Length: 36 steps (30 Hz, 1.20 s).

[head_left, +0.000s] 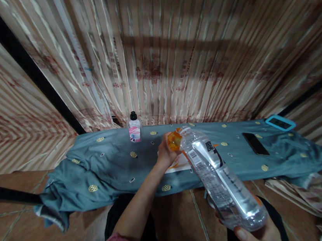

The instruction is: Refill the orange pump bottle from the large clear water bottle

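A large clear plastic bottle [224, 179] with a silver label slants across the front of the cloth-covered surface, its base low at the right. My right hand [260, 237] is closed around that base. At the bottle's upper end, my left hand [166, 153] grips a small orange see-through cup-like piece [175, 140]. This piece meets the bottle's mouth; whether it is fitted on or only touching, I cannot tell. Little or no liquid shows inside the bottle. Beneath both, partly hidden, lies a white sheet [178, 169] with orange marks.
A small clear bottle [134, 129] with a black cap and pink label stands at the back left. On the right lie a black phone [254, 143] and a blue-framed device [280, 122]. The teal cloth [111, 173] hangs over the edges. Striped curtains [153, 59] enclose the back and sides.
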### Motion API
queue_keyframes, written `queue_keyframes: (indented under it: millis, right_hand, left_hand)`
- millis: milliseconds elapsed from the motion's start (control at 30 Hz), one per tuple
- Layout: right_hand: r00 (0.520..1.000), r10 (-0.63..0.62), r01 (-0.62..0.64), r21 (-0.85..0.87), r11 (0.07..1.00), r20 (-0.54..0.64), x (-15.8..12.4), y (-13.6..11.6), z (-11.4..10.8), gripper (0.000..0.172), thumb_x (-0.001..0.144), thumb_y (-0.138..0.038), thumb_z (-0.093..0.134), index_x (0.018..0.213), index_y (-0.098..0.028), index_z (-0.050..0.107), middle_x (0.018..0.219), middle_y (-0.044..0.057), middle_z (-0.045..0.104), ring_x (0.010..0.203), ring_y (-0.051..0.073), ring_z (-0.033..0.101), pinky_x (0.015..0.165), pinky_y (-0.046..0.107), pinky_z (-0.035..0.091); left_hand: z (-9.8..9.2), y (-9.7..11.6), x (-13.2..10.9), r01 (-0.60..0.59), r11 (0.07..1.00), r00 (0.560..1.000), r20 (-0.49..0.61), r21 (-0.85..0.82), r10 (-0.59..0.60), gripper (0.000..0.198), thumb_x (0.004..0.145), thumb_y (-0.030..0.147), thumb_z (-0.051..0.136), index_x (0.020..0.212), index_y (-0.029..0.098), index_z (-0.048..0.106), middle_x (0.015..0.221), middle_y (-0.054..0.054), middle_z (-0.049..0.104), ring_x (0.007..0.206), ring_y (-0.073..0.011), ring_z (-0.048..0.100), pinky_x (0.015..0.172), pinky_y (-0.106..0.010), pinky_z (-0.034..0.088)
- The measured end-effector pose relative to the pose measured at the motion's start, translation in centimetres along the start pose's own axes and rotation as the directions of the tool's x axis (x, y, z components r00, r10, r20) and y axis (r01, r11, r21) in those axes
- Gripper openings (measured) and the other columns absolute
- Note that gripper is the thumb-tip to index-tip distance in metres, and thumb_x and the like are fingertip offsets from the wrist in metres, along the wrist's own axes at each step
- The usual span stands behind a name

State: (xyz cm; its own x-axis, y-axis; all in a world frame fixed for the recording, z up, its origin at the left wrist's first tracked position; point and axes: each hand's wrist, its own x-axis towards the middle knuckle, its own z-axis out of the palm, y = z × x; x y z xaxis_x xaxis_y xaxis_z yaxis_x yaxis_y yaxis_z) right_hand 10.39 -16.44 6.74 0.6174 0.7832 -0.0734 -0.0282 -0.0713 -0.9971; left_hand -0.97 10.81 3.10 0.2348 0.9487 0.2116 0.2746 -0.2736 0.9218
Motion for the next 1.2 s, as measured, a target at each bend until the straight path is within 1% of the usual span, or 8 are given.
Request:
queue_keyframes:
  millis: [133, 300, 400, 533, 700, 833, 1000, 1200]
  right_hand:
    - [0.991, 0.007, -0.004, 0.023, 1.000, -0.137, -0.6, -0.6, 1.3, 0.090, 0.054, -0.057, 0.089, 0.132, -0.024, 0.056, 0.125, 0.010, 0.070, 0.114, 0.031, 0.068, 0.095, 0.036, 0.054]
    - [0.995, -0.013, 0.014, 0.006, 1.000, -0.096, -0.7, -0.8, 1.5, 0.086, 0.055, -0.055, 0.090, 0.128, -0.026, 0.057, 0.124, 0.009, 0.071, 0.113, 0.032, 0.069, 0.093, 0.038, 0.055]
    - [0.993, -0.036, 0.034, -0.015, 0.999, -0.116, -0.8, -1.0, 1.9, 0.083, 0.059, -0.061, 0.085, 0.130, -0.027, 0.057, 0.123, 0.007, 0.072, 0.112, 0.031, 0.069, 0.094, 0.037, 0.055]
    - [0.990, -0.045, 0.040, -0.041, 0.998, -0.136, -0.9, -1.3, 2.1, 0.084, 0.058, -0.063, 0.085, 0.128, -0.027, 0.057, 0.120, 0.007, 0.072, 0.108, 0.031, 0.071, 0.090, 0.037, 0.057]
    - [0.998, -0.039, 0.035, -0.072, 0.997, -0.048, -0.6, -1.2, 1.3, 0.086, 0.058, -0.059, 0.087, 0.129, -0.025, 0.054, 0.125, 0.010, 0.070, 0.113, 0.032, 0.069, 0.093, 0.037, 0.056]
    - [0.993, -0.049, 0.040, -0.090, 0.995, -0.110, -0.8, -1.2, 1.5, 0.086, 0.063, -0.064, 0.081, 0.134, -0.023, 0.053, 0.129, 0.010, 0.067, 0.117, 0.030, 0.066, 0.098, 0.035, 0.053]
    - [0.995, -0.051, 0.045, -0.067, 0.997, -0.091, -0.9, -1.1, 1.7, 0.087, 0.064, -0.062, 0.083, 0.134, -0.022, 0.053, 0.128, 0.012, 0.068, 0.116, 0.032, 0.067, 0.097, 0.038, 0.053]
    - [0.994, -0.026, 0.022, -0.039, 0.999, -0.105, -1.0, -1.3, 1.8, 0.088, 0.060, -0.061, 0.085, 0.133, -0.024, 0.053, 0.128, 0.009, 0.068, 0.116, 0.030, 0.067, 0.097, 0.035, 0.053]
  left_hand:
    - [0.0, 0.0, 0.0, -0.022, 1.000, 1.000, 0.004, -0.016, 0.022, 0.069, 0.057, 0.023, 0.089, 0.117, 0.022, 0.053, 0.111, -0.005, 0.073, 0.098, -0.0256, 0.073, 0.086, -0.037, 0.058]
    - [-0.1, 0.2, 0.0, -0.023, 1.000, 1.000, 0.005, -0.012, 0.023, 0.068, 0.058, 0.023, 0.088, 0.117, 0.020, 0.054, 0.110, -0.005, 0.073, 0.097, -0.0250, 0.073, 0.085, -0.035, 0.059]
    - [-0.3, 0.5, 0.0, -0.019, 1.000, 1.000, 0.011, -0.003, 0.019, 0.066, 0.058, 0.024, 0.088, 0.116, 0.020, 0.055, 0.111, -0.006, 0.073, 0.100, -0.0257, 0.073, 0.087, -0.036, 0.058]
    - [-0.3, 0.6, 0.0, -0.012, 1.000, 1.000, 0.002, 0.011, 0.012, 0.064, 0.058, 0.024, 0.088, 0.114, 0.020, 0.056, 0.110, -0.006, 0.073, 0.100, -0.0268, 0.072, 0.088, -0.037, 0.059]
    - [-0.2, 0.3, 0.0, -0.032, 0.999, 0.999, 0.005, -0.034, 0.033, 0.064, 0.060, 0.026, 0.087, 0.115, 0.021, 0.055, 0.111, -0.005, 0.073, 0.099, -0.0242, 0.073, 0.087, -0.035, 0.058]
    - [-0.2, 0.1, 0.0, -0.020, 0.999, 1.000, 0.017, -0.033, 0.020, 0.066, 0.059, 0.028, 0.088, 0.116, 0.021, 0.054, 0.110, -0.004, 0.073, 0.098, -0.0241, 0.073, 0.086, -0.034, 0.058]
    - [-0.2, 0.2, 0.0, -0.022, 0.999, 1.000, 0.014, -0.029, 0.022, 0.066, 0.060, 0.028, 0.087, 0.116, 0.022, 0.054, 0.110, -0.004, 0.073, 0.098, -0.0242, 0.073, 0.085, -0.034, 0.058]
    - [-0.1, 0.1, 0.0, -0.023, 0.999, 1.000, 0.008, -0.025, 0.023, 0.068, 0.058, 0.026, 0.088, 0.117, 0.022, 0.054, 0.110, -0.004, 0.073, 0.098, -0.0250, 0.073, 0.086, -0.035, 0.058]
